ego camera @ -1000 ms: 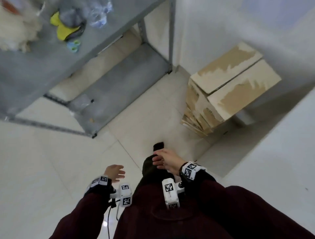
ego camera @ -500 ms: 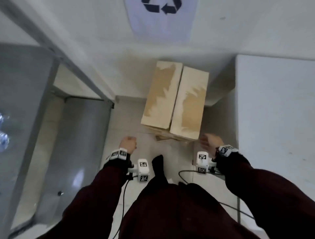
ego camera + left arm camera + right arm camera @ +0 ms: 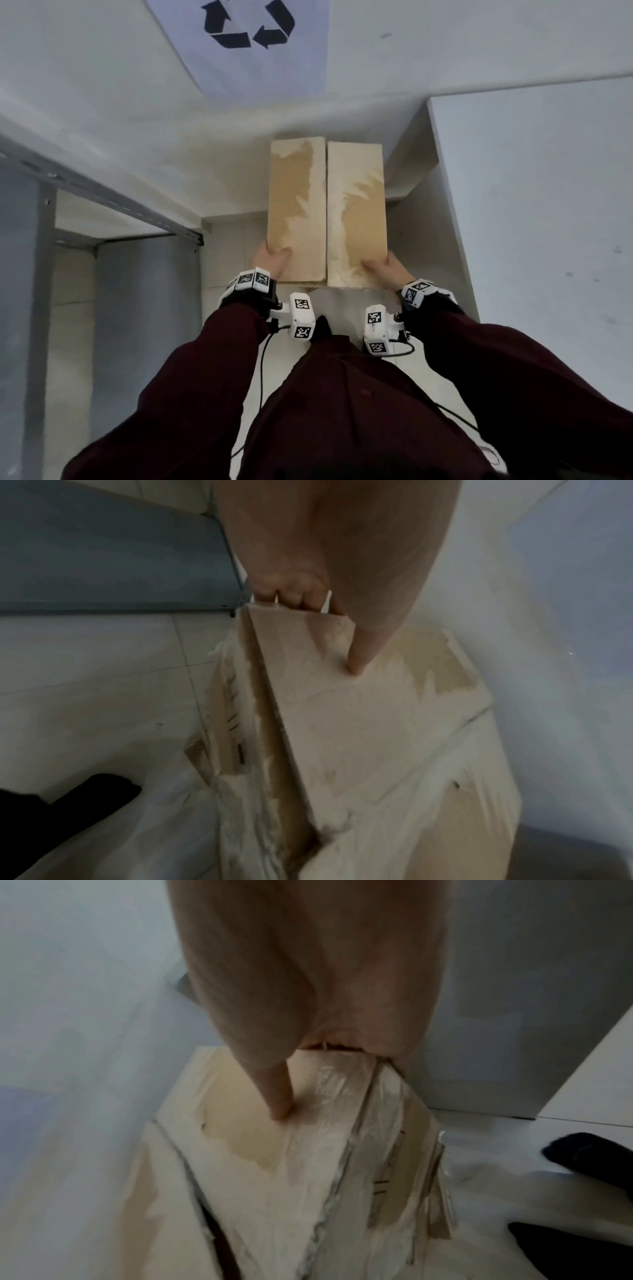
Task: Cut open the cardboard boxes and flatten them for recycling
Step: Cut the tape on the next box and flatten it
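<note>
A tan cardboard box with torn, whitish top flaps stands on the floor in a corner, under a recycling sign. My left hand grips its near left corner, thumb on the top flap and fingers curled down the side. My right hand grips the near right corner the same way, its thumb pressed on the flap. The box shows a seam between its two closed flaps. Flattened cardboard pieces lean against the box side. No cutting tool is in view.
A grey metal shelving unit stands to the left. White walls close in behind and on the right of the box. The floor is pale tile. My dark-socked foot is near the box. Cables hang from the wrist cameras.
I turned and stepped up to the box. Both hands went from hanging free near my legs to gripping the box's near corners.
</note>
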